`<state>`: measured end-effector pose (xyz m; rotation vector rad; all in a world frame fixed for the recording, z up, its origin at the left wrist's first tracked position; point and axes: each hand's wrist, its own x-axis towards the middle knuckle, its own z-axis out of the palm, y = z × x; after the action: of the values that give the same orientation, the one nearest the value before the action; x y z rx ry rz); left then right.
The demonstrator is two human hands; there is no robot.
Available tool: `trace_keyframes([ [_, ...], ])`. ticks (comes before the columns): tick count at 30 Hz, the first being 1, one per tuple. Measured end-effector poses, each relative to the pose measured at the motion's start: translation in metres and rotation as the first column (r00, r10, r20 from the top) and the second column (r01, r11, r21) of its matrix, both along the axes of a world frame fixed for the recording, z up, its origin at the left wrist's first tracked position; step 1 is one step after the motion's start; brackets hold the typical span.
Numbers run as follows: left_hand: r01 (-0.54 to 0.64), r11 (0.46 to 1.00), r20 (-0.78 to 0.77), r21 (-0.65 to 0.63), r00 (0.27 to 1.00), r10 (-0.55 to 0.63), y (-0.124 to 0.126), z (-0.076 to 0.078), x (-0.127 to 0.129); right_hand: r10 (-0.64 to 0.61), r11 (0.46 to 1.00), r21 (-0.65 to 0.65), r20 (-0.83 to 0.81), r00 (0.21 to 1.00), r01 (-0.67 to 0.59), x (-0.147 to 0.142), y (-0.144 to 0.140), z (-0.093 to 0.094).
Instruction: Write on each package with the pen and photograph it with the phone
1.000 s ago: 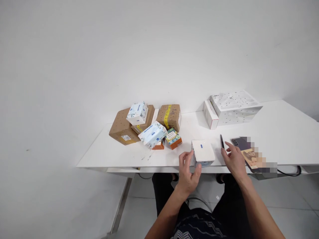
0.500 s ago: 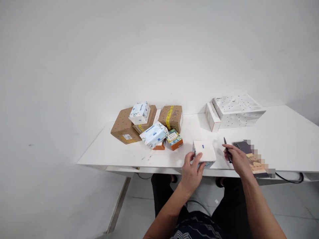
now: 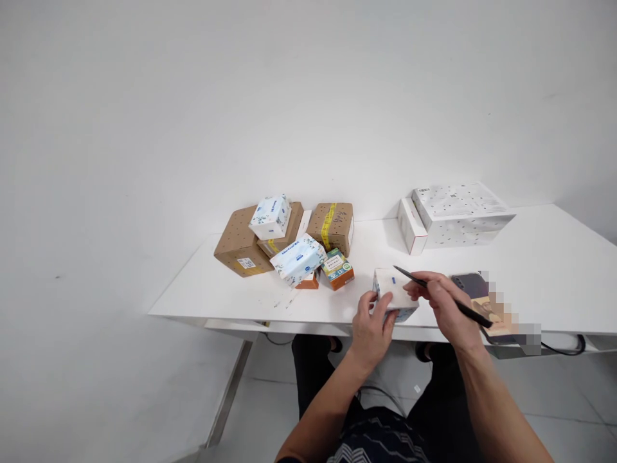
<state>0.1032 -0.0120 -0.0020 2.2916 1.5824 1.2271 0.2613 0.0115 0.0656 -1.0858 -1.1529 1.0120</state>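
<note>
We see bare counter (image 3: 216, 296) along the front left, open from the edge up to the heap of brown cartons (image 3: 241, 241) and tissue packs (image 3: 296, 259), which blocks the back left. A small orange carton (image 3: 337, 269) sits at the heap's near right corner, leaving only a narrow lane between it and the white box (image 3: 393, 289) at the front edge. Behind the white box the counter lies open up to the speckled white boxes (image 3: 453, 215) by the wall. To the right, a phone (image 3: 470, 283) lies just beside the white box; beyond it the counter runs free. A cable (image 3: 562, 350) hangs under the front edge there.
</note>
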Motion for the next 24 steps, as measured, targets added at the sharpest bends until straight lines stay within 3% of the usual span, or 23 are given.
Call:
trace_keyframes([
  [7,-0.003,1.000,0.011,-0.024,1.000,0.003,0.000,0.000,0.000,0.003,1.000,-0.017,0.274,0.962,0.001,-0.013,0.015,-0.003],
  [13,0.007,1.000,0.035,-0.023,0.999,-0.006,0.001,0.002,0.000,-0.080,0.996,0.071,0.525,0.848,0.050,-0.019,0.018,-0.007],
  [24,0.003,1.000,0.044,-0.015,0.999,-0.002,0.001,0.002,0.000,-0.075,0.991,0.134,0.652,0.755,-0.018,-0.024,0.016,0.002],
])
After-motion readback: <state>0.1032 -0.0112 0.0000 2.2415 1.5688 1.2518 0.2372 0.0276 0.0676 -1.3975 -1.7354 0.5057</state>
